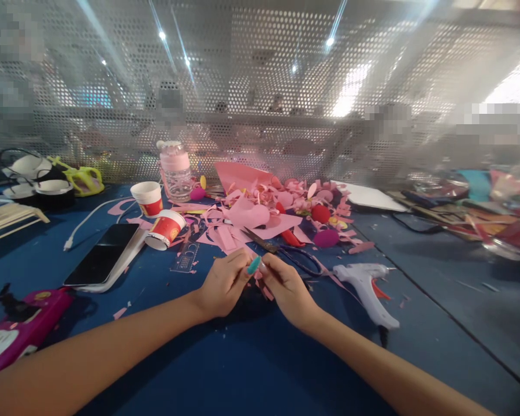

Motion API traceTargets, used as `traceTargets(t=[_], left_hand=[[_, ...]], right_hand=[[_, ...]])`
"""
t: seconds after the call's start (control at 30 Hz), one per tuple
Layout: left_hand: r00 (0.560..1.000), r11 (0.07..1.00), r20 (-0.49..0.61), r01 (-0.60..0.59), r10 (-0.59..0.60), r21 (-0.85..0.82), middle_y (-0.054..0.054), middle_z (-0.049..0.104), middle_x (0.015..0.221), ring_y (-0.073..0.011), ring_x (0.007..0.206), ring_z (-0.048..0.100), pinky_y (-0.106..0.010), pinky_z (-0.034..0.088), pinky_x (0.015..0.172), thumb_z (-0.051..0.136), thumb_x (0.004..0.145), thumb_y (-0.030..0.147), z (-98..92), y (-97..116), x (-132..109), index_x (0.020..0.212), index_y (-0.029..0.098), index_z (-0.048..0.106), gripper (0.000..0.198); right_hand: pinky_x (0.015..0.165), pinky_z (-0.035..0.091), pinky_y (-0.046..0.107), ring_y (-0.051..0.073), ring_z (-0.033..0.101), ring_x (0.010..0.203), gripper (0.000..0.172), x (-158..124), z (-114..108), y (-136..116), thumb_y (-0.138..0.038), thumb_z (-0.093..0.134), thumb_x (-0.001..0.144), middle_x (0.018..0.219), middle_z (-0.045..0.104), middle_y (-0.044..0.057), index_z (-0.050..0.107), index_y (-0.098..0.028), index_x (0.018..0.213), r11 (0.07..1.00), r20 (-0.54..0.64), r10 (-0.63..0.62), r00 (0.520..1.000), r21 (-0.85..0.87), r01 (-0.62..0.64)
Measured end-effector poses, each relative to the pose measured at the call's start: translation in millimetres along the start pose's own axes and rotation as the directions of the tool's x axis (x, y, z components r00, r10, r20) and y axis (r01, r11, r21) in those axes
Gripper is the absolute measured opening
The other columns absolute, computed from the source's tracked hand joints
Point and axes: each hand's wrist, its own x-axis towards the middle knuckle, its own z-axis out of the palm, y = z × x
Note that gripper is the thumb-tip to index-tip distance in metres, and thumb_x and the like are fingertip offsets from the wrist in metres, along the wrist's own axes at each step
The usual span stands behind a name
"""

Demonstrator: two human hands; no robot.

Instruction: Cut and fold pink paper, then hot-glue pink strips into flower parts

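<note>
My left hand [227, 282] and my right hand [288, 288] meet fingertip to fingertip over the near part of the table. Both are closed in a pinch. A small pink paper piece [260, 281] shows between and below the fingers, partly hidden by them. Something teal [253, 265] sits at the left thumb tip; whether it is a painted nail or a loose piece, I cannot tell. Just beyond my hands lie dark-handled scissors [301, 259], blades towards the paper pile. To the right, a white glue gun [366, 289] with an orange trigger lies on its side.
Pink paper scraps [251, 211] heap up at the back. On the left are two paper cups [167, 228], a clear ruler [186, 254], a phone [104, 254] and a magenta case [30, 323]. A bottle [175, 170] stands before the perforated metal screen [264, 69].
</note>
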Motion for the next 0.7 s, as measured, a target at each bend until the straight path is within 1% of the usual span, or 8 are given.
traceTargets(t=[0.07, 0.13, 0.3, 0.47, 0.6, 0.7], left_hand=[[0.995, 0.997, -0.067, 0.071, -0.068, 0.039, 0.000, 0.046, 0.067, -0.0111, 0.061, 0.046, -0.024, 0.038, 0.056, 0.030, 0.090, 0.023, 3.0, 5.6, -1.3, 0.073, 0.018, 0.044, 0.023], [0.992, 0.992, -0.091, 0.098, -0.090, 0.083, 0.000, 0.046, 0.068, -0.0115, 0.061, 0.045, -0.024, 0.038, 0.056, 0.032, 0.089, 0.020, 5.4, 9.0, -2.9, 0.074, 0.018, 0.042, 0.018], [0.994, 0.979, -0.078, 0.086, -0.073, 0.187, 0.000, 0.044, 0.070, -0.0124, 0.061, 0.044, -0.025, 0.038, 0.057, 0.028, 0.089, 0.018, 8.1, 9.7, -6.2, 0.076, 0.019, 0.039, 0.017], [0.991, 0.957, -0.100, 0.112, -0.088, 0.269, -0.001, 0.045, 0.072, -0.0142, 0.062, 0.045, -0.026, 0.037, 0.055, 0.027, 0.089, 0.020, 12.3, 8.7, -7.7, 0.080, 0.020, 0.038, 0.014], [0.991, 0.946, -0.110, 0.105, -0.075, 0.305, -0.001, 0.046, 0.070, -0.0146, 0.060, 0.046, -0.026, 0.037, 0.053, 0.027, 0.088, 0.018, 13.9, 10.6, -8.6, 0.080, 0.020, 0.037, 0.013], [0.990, 0.946, -0.131, 0.087, -0.048, 0.313, -0.002, 0.048, 0.070, -0.0149, 0.059, 0.049, -0.026, 0.039, 0.052, 0.027, 0.087, 0.016, 14.5, 13.0, -10.0, 0.084, 0.020, 0.038, 0.012]], right_hand=[[0.042, 0.028, 0.020, 0.006, 0.033, 0.045, 0.035, -2.5, 4.0, -2.8, -0.048, 0.040, 0.084, 0.054, 0.034, -0.006, 0.038, -0.019, 0.064, 1.000, -0.047, 0.010, 0.999, -0.015, -0.010], [0.042, 0.027, 0.020, 0.007, 0.031, 0.046, 0.034, -5.0, 8.3, -5.2, -0.046, 0.041, 0.084, 0.053, 0.032, -0.006, 0.037, -0.020, 0.063, 1.000, -0.089, 0.007, 0.996, -0.017, -0.009], [0.042, 0.025, 0.020, 0.007, 0.026, 0.047, 0.031, -9.5, 15.4, -6.8, -0.040, 0.039, 0.087, 0.055, 0.029, -0.007, 0.034, -0.020, 0.064, 1.000, -0.149, 0.007, 0.989, 0.010, -0.006], [0.046, 0.026, 0.021, 0.008, 0.027, 0.052, 0.026, -10.5, 16.1, -9.8, -0.032, 0.038, 0.088, 0.059, 0.031, -0.005, 0.035, -0.020, 0.064, 0.993, -0.196, -0.075, 0.978, -0.108, 0.055], [0.046, 0.025, 0.021, 0.008, 0.026, 0.052, 0.026, -10.3, 17.3, -10.8, -0.031, 0.038, 0.087, 0.059, 0.030, -0.005, 0.034, -0.020, 0.063, 0.990, -0.202, -0.091, 0.975, -0.124, 0.067], [0.046, 0.026, 0.021, 0.008, 0.025, 0.051, 0.027, -11.5, 19.9, -9.2, -0.030, 0.038, 0.087, 0.059, 0.030, -0.005, 0.033, -0.020, 0.063, 0.992, -0.208, -0.091, 0.974, -0.104, 0.070]])
